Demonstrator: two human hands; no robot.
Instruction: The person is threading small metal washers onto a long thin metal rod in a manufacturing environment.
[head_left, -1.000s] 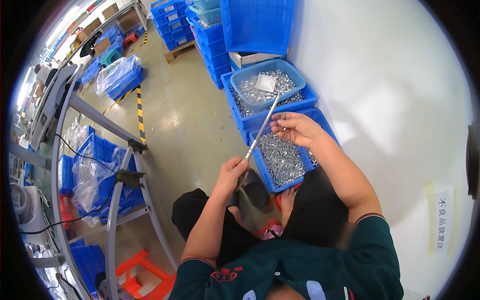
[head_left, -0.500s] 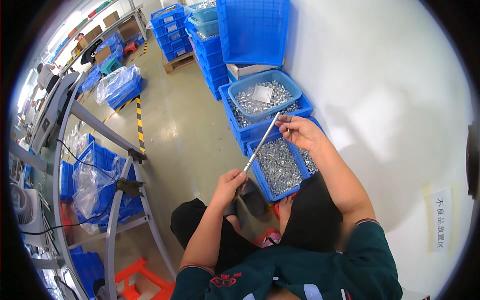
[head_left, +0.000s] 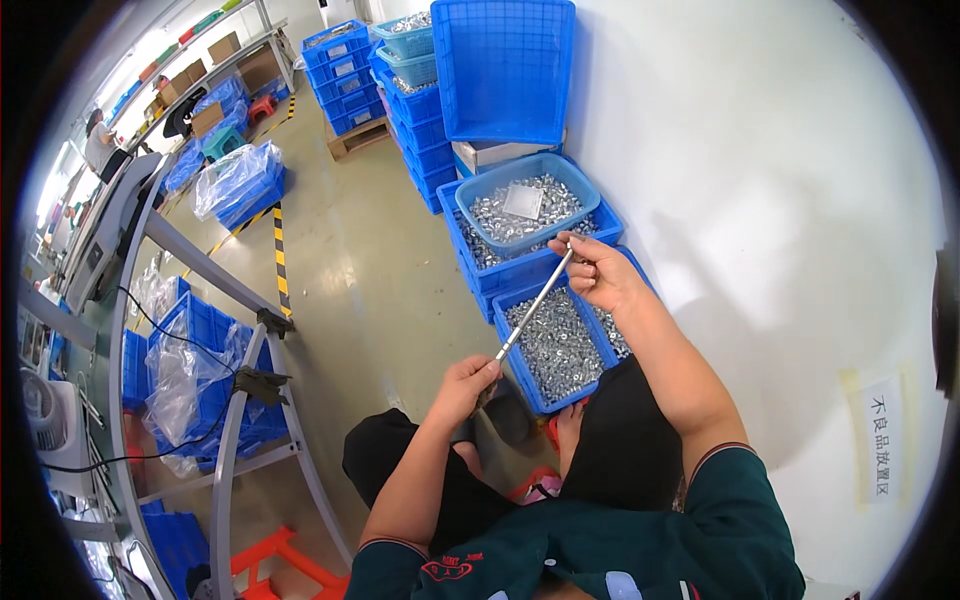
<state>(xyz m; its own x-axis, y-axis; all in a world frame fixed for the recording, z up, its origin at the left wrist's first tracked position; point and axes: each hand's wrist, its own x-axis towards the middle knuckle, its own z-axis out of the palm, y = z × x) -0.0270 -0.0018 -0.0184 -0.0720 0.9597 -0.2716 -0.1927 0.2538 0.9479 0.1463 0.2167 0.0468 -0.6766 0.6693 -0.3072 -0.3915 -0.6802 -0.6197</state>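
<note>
Metal rod (head_left: 537, 303), one: thin, straight, silver-grey, with a smooth, shiny shaft and narrow dark bands near its lower end. Pose: aslant, rising from lower left to upper right in the view. Lower end: gripped in the closed left hand (head_left: 470, 385), the tip hidden by the fingers. Upper end: at the fingertips of the right hand (head_left: 606, 273), contact too small to make out. Location: in the air between both hands, the shaft passing across the blue bin (head_left: 573, 401) in the view.
</note>
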